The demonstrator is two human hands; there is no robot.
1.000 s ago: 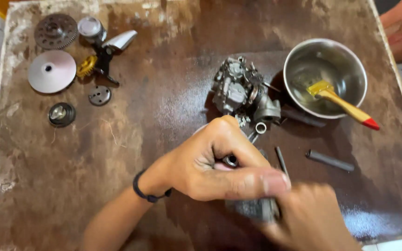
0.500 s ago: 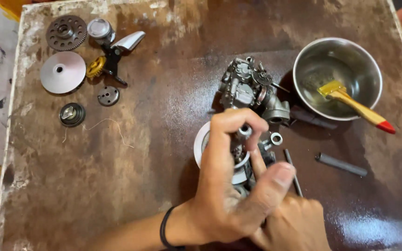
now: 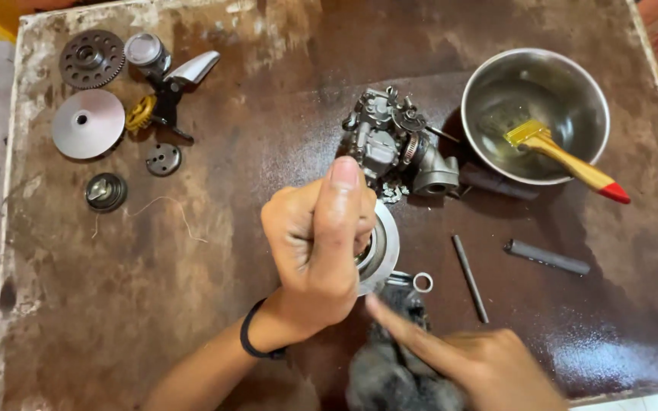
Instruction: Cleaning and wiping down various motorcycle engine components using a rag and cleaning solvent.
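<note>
**Two hands cleaning a round metal engine part on a stained workbench**

Seen from above, the left hand (image 3: 317, 243) is closed in a fist around a round, silvery metal part (image 3: 381, 247), thumb pointing up along it; only the part's rim shows, just below a grey carburettor (image 3: 394, 148). The right hand (image 3: 462, 361) presses a dark grey, fuzzy rag (image 3: 390, 373) with its forefinger stretched toward the part; whether its other fingers pinch the rag cannot be told. This looks like the wiping stage, and the next move would seem to call for a steady hold while the cloth reaches the rim.

A small metal ring (image 3: 423, 282) lies just beside the part. Right of it lie a thin dark rod (image 3: 470, 278) and a short dark tube (image 3: 546, 257). A shiny steel bowl (image 3: 489, 84) holds a yellow-bristled brush (image 3: 565, 161) with a wooden, red-tipped handle. At far left sit a toothed gear (image 3: 91, 58), a smooth cone-shaped disc (image 3: 87, 124) and smaller round pieces. The brown table (image 3: 192, 304) is scuffed and oily.
</note>
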